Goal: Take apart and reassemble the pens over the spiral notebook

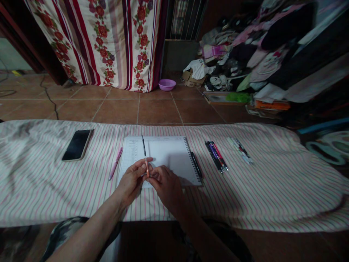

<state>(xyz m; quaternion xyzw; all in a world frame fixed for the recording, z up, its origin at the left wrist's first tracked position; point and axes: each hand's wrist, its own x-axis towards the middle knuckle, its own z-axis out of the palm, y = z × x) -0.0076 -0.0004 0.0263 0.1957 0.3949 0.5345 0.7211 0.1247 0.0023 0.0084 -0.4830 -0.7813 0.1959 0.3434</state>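
Observation:
Both hands meet over the lower edge of a spiral notebook (166, 149) that lies open-faced with writing at its left side. My left hand (133, 178) is closed round a slim pen (145, 154), dark toward its far tip and orange at the near end. At that orange end, my right hand (166, 183) pinches with thumb and fingers, touching the pen. A pink pen (116, 163) lies left of the notebook. Along its spiral edge rests a black pen (196, 165).
Several dark and coloured pens (216, 156) lie right of the notebook, with several pale pens (240, 151) beyond. A phone (77, 145) lies at left on the striped cloth (272, 189). On the tiled floor are a purple basin (167, 84) and piled clothes (245, 51).

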